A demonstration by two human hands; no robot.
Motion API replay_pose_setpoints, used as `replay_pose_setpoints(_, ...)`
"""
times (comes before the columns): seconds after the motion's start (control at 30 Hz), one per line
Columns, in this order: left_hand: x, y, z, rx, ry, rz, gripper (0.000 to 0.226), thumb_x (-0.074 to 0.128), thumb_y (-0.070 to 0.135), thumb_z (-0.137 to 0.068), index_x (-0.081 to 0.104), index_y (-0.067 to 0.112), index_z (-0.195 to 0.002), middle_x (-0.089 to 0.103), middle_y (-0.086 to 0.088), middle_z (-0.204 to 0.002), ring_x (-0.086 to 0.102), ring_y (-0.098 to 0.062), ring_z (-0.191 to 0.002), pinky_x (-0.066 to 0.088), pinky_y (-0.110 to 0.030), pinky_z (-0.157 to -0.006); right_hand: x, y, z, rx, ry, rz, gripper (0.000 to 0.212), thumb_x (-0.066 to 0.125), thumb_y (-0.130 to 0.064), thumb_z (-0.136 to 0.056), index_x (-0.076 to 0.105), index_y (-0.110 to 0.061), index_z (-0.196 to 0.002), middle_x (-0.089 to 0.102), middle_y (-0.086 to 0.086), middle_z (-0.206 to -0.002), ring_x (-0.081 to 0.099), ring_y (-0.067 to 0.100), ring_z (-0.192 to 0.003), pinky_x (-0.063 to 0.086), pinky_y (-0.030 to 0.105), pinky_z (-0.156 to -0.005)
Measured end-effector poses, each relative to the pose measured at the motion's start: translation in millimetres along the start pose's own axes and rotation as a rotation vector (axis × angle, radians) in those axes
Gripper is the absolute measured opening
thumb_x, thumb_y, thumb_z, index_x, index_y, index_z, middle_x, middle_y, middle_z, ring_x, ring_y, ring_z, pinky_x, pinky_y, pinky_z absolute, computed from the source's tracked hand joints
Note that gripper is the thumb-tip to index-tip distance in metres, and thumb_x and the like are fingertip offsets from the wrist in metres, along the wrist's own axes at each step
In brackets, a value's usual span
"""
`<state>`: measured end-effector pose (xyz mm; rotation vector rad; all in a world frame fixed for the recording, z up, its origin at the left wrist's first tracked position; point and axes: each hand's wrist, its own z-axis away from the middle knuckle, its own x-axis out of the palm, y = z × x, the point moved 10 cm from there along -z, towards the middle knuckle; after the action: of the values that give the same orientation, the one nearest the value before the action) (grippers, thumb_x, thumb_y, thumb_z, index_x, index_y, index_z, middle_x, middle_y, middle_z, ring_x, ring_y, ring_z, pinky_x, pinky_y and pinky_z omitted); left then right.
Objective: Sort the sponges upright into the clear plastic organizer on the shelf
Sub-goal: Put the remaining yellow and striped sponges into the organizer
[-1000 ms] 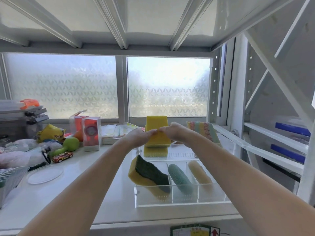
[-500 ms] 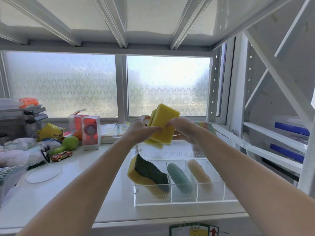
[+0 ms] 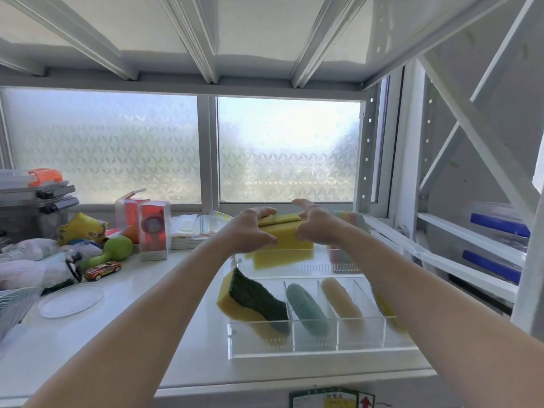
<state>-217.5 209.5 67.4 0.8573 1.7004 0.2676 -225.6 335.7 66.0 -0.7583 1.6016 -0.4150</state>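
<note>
Blocking part of the yellow sponge [image 3: 287,241], left hand [image 3: 250,231] and right hand [image 3: 316,228] each clasp one end; its lower half blurs behind the rear clear organizer [image 3: 321,262]. Long axis left-right, standing on edge.

Two bare forearms enter from bottom corners of head view. No sleeves visible on either arm up to frame edge. Left hand [image 3: 250,231] bare: no glove, no ring or band visible. Right hand [image 3: 316,228] bare likewise. Both wrists uncovered, no watch or bracelet seen. Forearms smooth, slim, widening toward frame edge because of wide-angle lens. Fingernails too small and blurred to tell. Rest of body, including clothing, out of frame.
</note>
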Motion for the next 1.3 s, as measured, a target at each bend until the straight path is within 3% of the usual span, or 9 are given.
replay_pose_setpoints(0.2,-1,-6,4,0.022,0.007,0.042,0.071,0.067,0.015,-0.076,0.04,0.026,-0.141,0.04,-0.002,-0.148,0.039,-0.019,-0.133,0.032,-0.024,-0.097,19,8,-1,0.06,-0.079,0.139,0.081,0.043,-0.008,-0.08,0.011,-0.026,-0.152,0.019,0.009,-0.159,0.031,0.029,-0.139,0.036,0.043,-0.11)
replay_pose_setpoints(0.4,-6,-22,8,-0.029,-0.007,0.102,0.075,0.058,0.016,-0.076,0.032,0.027,-0.145,0.031,-0.006,-0.153,0.032,-0.023,-0.139,0.03,-0.026,-0.096,10,12,-2,0.106,-0.08,0.032,0.083,0.034,0.003,-0.073,0.016,-0.021,-0.151,0.022,0.018,-0.156,0.044,0.024,-0.11,0.046,0.041,-0.09)
replay_pose_setpoints(0.5,2,-26,9,-0.066,-0.074,0.122,0.071,0.053,0.01,-0.08,0.03,0.024,-0.146,0.033,-0.008,-0.152,0.035,-0.026,-0.136,0.034,-0.031,-0.102,14,9,0,0.114,-0.107,0.036,0.083,0.039,0.004,-0.073,0.02,-0.021,-0.15,0.025,0.016,-0.154,0.046,0.03,-0.125,0.046,0.044,-0.102)
replay_pose_setpoints(0.63,6,-27,10,-0.094,-0.109,0.107,0.074,0.051,0.017,-0.076,0.03,0.023,-0.147,0.035,-0.007,-0.151,0.038,-0.027,-0.133,0.035,-0.037,-0.109,18,4,2,0.104,-0.125,0.034,0.077,0.045,0.004,-0.077,0.026,-0.018,-0.149,0.043,0.014,-0.136,0.055,0.024,-0.109,0.05,0.04,-0.095)
replay_pose_setpoints(0.73,4,-27,11,-0.086,-0.098,0.089,0.069,0.051,0.012,-0.08,0.032,0.022,-0.146,0.038,-0.005,-0.148,0.041,-0.025,-0.129,0.037,-0.033,-0.104,17,6,3,0.117,-0.138,0.014,0.076,0.051,0.003,-0.076,0.031,-0.018,-0.147,0.046,0.012,-0.128,0.055,0.023,-0.103,0.047,0.048,-0.099)
replay_pose_setpoints(0.83,-1,-24,13,-0.063,-0.086,0.094,0.077,0.052,0.022,-0.066,0.037,0.022,-0.141,0.046,-0.003,-0.141,0.048,-0.02,-0.116,0.041,-0.028,-0.094,12,5,4,0.111,-0.139,0.01,0.065,0.055,0.005,-0.079,0.043,-0.012,-0.14,0.048,0.012,-0.13,0.049,0.021,-0.107,0.049,0.039,-0.1)
replay_pose_setpoints(1.07,-5,-20,11,-0.04,-0.052,0.06,0.064,0.057,0.015,-0.073,0.045,0.02,-0.136,0.052,-0.001,-0.126,0.051,-0.019,-0.106,0.041,-0.024,-0.084,9,5,3,0.098,-0.111,0.011,0.061,0.059,0.001,-0.08,0.047,-0.012,-0.138,0.047,0.003,-0.115,0.049,0.018,-0.103,0.053,0.03,-0.089)
replay_pose_setpoints(1.17,-7,-21,7,-0.036,-0.016,-0.005,0.057,0.057,0.009,-0.08,0.047,0.021,-0.135,0.047,0.002,-0.118,0.048,-0.017,-0.106,0.04,-0.025,-0.086,10,6,2,0.081,-0.097,0.029,0.059,0.059,0.001,-0.08,0.047,-0.012,-0.137,0.048,0.006,-0.114,0.05,0.016,-0.094,0.049,0.02,-0.069)
replay_pose_setpoints(1.3,-7,-26,6,-0.058,-0.007,-0.026,0.055,0.057,0.012,-0.08,0.049,0.022,-0.133,0.045,-0.001,-0.119,0.047,-0.02,-0.107,0.044,-0.029,-0.09,11,5,-2,0.071,-0.093,0.034,0.06,0.059,0.0,-0.08,0.046,-0.011,-0.137,0.048,0.006,-0.112,0.049,0.014,-0.086,0.049,0.026,-0.076)
